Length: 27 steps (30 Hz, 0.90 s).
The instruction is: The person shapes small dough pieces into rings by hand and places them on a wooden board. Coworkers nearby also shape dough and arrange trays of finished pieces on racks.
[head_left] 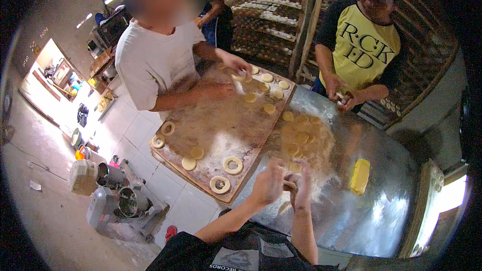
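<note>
My left hand [267, 184] and my right hand [303, 184] are raised close together over the near part of the metal table. Both are blurred by motion. Between them is a small pale piece of dough [289, 184], its shape partly hidden by the fingers. Just beyond my hands, flat dough discs [302, 138] lie in brownish flour. To the left stands a floured wooden board [221, 125]. Its near corner carries dough rings [220, 184] and a plain round disc [189, 164]; more discs [269, 108] lie toward its far end.
A yellow block [360, 176] rests on the metal table [336, 216] to the right. Across the board, a person in a white shirt [155, 60] handles dough; another in a yellow shirt [369, 40] works at far right. Racks [271, 15] stand behind, a mixer [108, 206] lower left.
</note>
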Motion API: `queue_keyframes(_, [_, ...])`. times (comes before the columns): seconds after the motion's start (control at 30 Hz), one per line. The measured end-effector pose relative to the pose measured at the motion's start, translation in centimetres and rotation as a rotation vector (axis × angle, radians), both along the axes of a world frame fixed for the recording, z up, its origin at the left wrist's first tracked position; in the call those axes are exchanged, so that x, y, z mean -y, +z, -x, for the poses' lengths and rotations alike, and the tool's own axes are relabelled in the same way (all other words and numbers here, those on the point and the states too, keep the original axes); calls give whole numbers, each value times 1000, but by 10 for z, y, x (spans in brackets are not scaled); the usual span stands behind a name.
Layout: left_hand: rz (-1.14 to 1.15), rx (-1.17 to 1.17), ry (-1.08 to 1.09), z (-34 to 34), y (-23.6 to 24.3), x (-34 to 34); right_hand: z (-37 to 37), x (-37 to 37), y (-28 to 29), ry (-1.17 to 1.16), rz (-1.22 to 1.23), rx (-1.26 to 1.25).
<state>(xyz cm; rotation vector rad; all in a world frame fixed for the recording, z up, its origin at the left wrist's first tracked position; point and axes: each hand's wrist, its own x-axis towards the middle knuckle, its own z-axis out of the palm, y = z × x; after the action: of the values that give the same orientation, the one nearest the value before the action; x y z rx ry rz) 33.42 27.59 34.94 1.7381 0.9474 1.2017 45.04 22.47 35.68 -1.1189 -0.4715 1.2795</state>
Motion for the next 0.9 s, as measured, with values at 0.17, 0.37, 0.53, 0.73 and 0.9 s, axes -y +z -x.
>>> queue_keyframes(0.17, [-64,-291,-76,36,-4,-16,31,-16,6,101,-61,94])
queue_keyframes(0.37, [14,-230,-113,69,-20,-47,56,-46,-30,114,-360,401])
queue_keyframes(0.53, [-98,-179,-130,90,-28,-74,88,-67,-57,-41,-368,790])
queue_keyframes(0.73, [-36,-307,-250,110,-31,-101,116,-80,-48,-92,-108,610])
queue_keyframes(0.9, [15,-345,-269,110,-32,-119,122,-96,-44,-230,-223,209])
